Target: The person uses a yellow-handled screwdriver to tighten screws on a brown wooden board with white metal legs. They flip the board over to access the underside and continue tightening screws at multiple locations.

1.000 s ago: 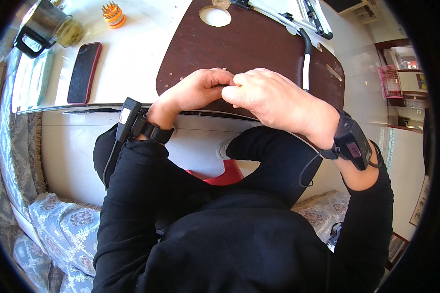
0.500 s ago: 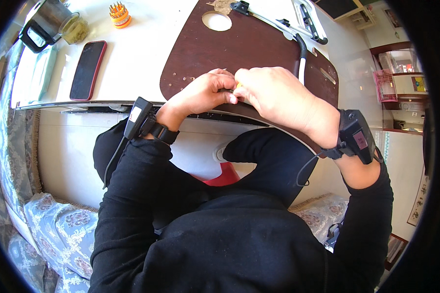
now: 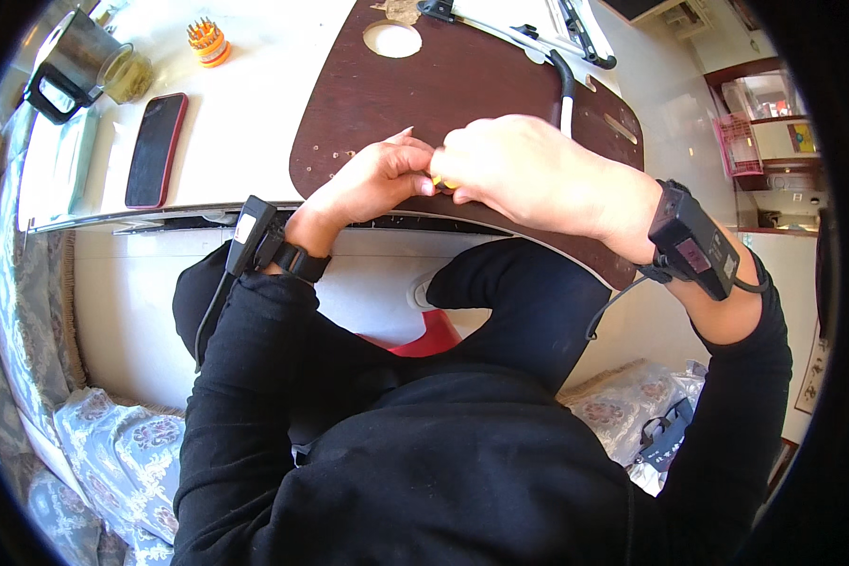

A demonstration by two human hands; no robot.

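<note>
My right hand is closed around a small yellow-and-black piece, most of it hidden by the fingers. My left hand meets it from the left, thumb and fingers pinched at the same spot; what its fingertips hold is covered. Both hands are over the near edge of a dark brown board, which lies on the white table and overhangs its front. A round hole and several small screw holes mark the board. A white metal leg with black joints lies across its far right part.
Left on the table are a red-edged phone, an orange holder of screwdriver bits, a glass cup and a steel jug with a black handle. Something red shows between my legs. Patterned fabric lies at lower left.
The view has shifted slightly. My right hand has turned at the wrist, its forearm swinging outward, and more of the yellow piece shows. My left hand keeps its pinch beside it.
</note>
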